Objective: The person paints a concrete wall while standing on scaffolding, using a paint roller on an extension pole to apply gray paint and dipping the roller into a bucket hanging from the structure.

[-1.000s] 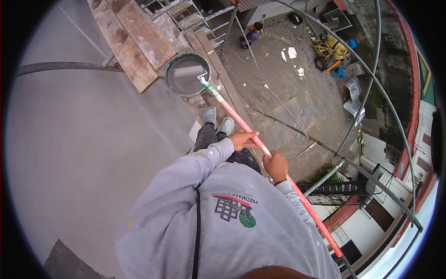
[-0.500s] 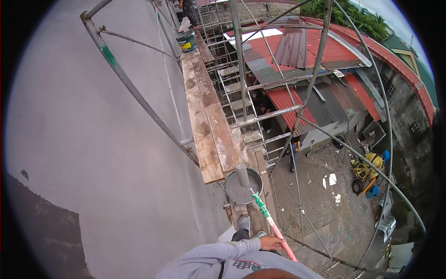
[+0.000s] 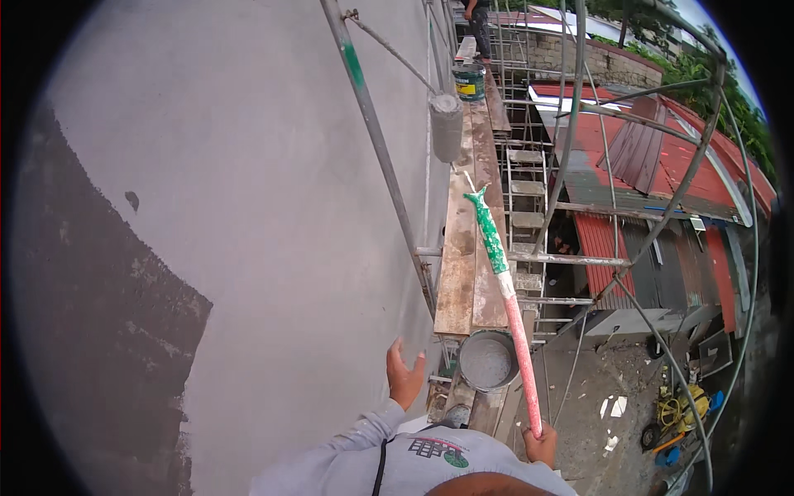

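A long-handled paint roller rises in front of me, its grey-coated sleeve point(image 3: 447, 130) up over the planks beside the wall. The pole point(image 3: 519, 335) is green near the roller and pink lower down. My right hand point(image 3: 540, 445) is closed round the pole's lower end. To the left, my left hand point(image 3: 404, 376) is held up with fingers apart, touching nothing, in front of the wall point(image 3: 306, 273). Between the hands and a little farther off stands a round bucket point(image 3: 490, 389) of grey paint, close beside the pole.
Steel scaffold tubes point(image 3: 376, 140) cross both sides. Wooden planks point(image 3: 459, 281) run ahead to a dark green pail point(image 3: 469, 83) and a person's legs point(image 3: 480, 33). A scaffold ladder point(image 3: 527, 220) lies right, above low red roofs point(image 3: 579, 140). Darker wall point(image 3: 99, 331) shows at left.
The roller has come up out of the bucket and swung toward the wall. My left hand has let go of the pole and moved left. The view has turned left.
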Available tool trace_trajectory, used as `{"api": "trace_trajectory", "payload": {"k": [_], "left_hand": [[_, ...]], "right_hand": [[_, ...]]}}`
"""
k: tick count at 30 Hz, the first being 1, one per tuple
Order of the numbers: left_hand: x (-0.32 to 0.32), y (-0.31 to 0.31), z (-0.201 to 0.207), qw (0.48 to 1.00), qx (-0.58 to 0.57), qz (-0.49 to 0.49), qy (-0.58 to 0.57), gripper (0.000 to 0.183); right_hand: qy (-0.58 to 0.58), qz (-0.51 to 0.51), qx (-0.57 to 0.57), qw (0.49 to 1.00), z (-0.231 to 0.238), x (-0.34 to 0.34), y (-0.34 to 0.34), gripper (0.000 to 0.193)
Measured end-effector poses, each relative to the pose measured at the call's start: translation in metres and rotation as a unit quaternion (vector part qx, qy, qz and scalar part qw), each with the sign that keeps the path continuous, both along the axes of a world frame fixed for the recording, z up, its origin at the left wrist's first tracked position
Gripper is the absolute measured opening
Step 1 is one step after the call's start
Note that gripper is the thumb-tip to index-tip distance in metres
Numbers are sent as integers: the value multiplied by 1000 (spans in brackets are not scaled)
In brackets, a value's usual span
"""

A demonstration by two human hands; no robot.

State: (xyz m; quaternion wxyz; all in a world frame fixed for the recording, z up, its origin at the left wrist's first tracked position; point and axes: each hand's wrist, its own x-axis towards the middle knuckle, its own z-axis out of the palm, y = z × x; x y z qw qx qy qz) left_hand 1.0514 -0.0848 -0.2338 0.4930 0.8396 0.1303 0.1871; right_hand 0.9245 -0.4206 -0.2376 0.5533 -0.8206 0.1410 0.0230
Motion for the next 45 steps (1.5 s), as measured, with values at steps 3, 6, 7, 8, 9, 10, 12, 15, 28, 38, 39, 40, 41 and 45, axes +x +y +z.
{"api": "trace_trajectory", "payload": {"k": [3,6,7,8,9,10,12,15,28,38,39,40,41,45], "left_hand": [[-53,85,8,947,266,171,-57,82],[-124,132,16,884,372,282,18,89],[-143,141,17,860,393,321,56,90],[-161,147,18,832,411,366,68,91],[-180,150,18,805,429,399,95,92],[-194,160,20,781,448,414,131,93],[-217,174,13,749,468,422,206,93],[-220,189,-3,710,455,446,300,95],[-255,153,33,729,411,498,227,113],[-354,191,32,617,141,772,56,144],[-358,195,27,610,181,770,42,145],[-360,198,22,608,192,769,40,146],[-361,200,18,613,175,768,56,146],[-362,202,14,622,169,764,32,146]], "right_hand": [[-98,49,32,994,13,63,19,22],[-153,90,43,983,32,109,42,23],[-174,108,61,977,41,124,51,23],[-199,112,79,970,48,138,66,23],[-180,123,147,965,53,150,82,22],[-147,119,205,960,58,158,94,20],[-73,218,174,957,66,176,96,13],[-264,244,28,933,66,193,122,13],[-307,262,209,891,89,188,196,43],[-365,372,187,833,171,195,211,50],[-381,373,182,826,178,193,213,50],[-382,373,177,827,187,194,214,50],[-366,375,170,835,197,196,216,50],[-435,371,126,811,245,211,219,53]]}}
